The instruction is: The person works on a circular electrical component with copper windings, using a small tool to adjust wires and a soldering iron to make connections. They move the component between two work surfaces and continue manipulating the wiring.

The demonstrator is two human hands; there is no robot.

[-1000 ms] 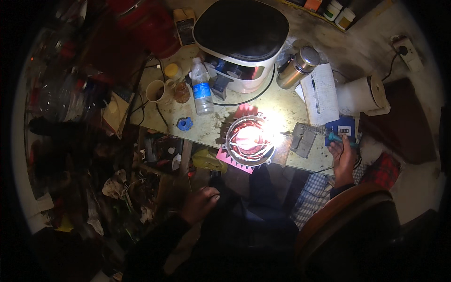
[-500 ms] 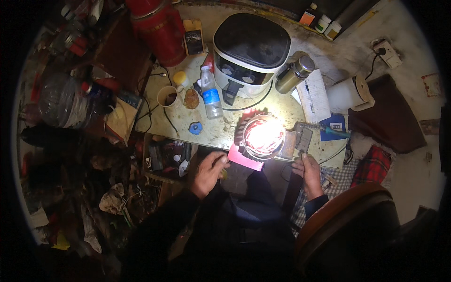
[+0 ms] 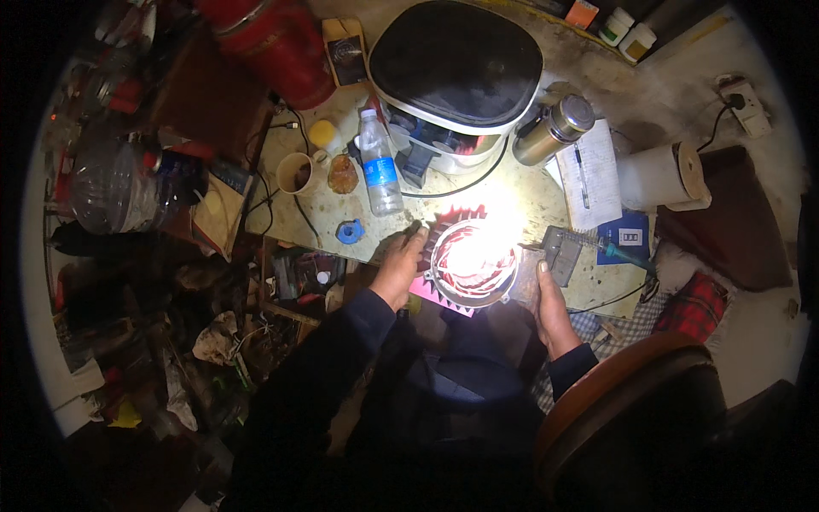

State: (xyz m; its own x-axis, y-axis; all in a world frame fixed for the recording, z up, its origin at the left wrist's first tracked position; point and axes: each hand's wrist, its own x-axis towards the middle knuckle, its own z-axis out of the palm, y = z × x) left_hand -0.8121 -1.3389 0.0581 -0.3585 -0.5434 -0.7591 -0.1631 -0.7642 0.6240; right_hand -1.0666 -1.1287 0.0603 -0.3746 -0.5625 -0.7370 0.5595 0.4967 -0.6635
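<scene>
- Ring (image 3: 474,263), brightly lit, lies on the bench (image 3: 512,192) between both hands.
- Left hand (image 3: 399,266) cups its left rim, fingers curled.
- Right hand (image 3: 548,305) grips its right edge.

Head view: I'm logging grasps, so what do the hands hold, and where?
Both hands, left hand and right hand, grip the round finned motor stator by its opposite outer sides.

A round, brightly lit metal motor stator (image 3: 474,263) with copper windings lies flat at the table edge.
</scene>
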